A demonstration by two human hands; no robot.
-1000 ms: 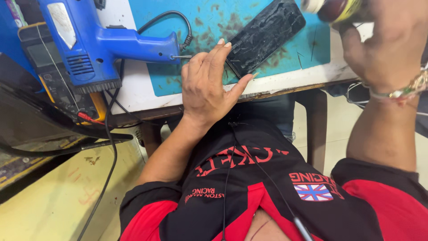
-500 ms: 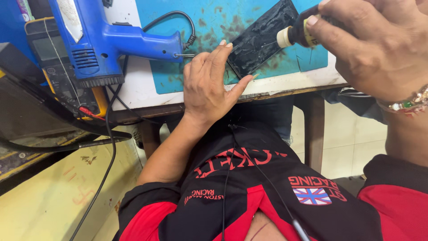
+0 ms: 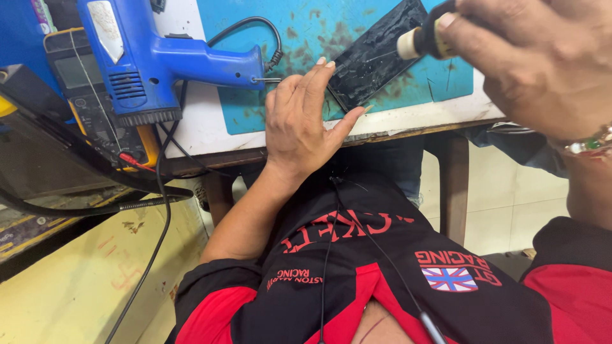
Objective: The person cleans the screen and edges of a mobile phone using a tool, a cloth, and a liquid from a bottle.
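1. The left hand lies flat, fingers pinning the near corner of the dark phone panel on the blue mat.
2. The right hand grips a small bottle tipped over the panel; too much could spill.
3. The panel could slide off the near edge.

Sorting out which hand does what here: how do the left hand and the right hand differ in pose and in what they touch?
The left hand lies low and open on the dark phone panel's near end; the right hand is raised above its far end. The left hand grips nothing; the right hand pinches a small dark bottle with a cream cap. The right wrist wears a beaded bracelet; the left is bare. Both work over the teal mat.
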